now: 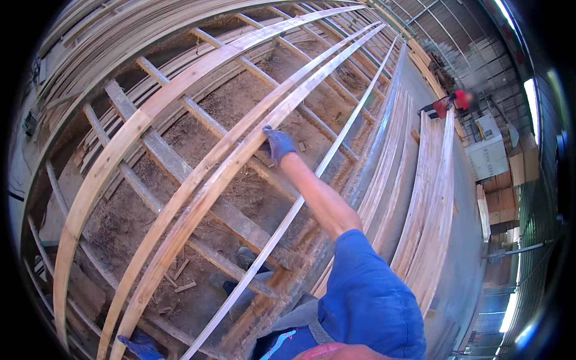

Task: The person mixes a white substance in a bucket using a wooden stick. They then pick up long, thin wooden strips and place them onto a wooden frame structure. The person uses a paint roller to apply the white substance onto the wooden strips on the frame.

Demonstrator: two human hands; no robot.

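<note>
While gripping a plank, gloved right hand

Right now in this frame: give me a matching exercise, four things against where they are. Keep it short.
Things:
1. right hand
2. left hand
3. person in red
4. plank stack

Places:
A. far end of the plank stack, upper right
B. bottom edge of the picture, low on the same long boards
C. on a long board, mid-frame, arm stretched out
D. right of the rack, running along the floor

Pairs: 1-C, 2-B, 3-A, 4-D. Both hands wear blue gloves; the long boards lie across the rack's cross slats.
</note>
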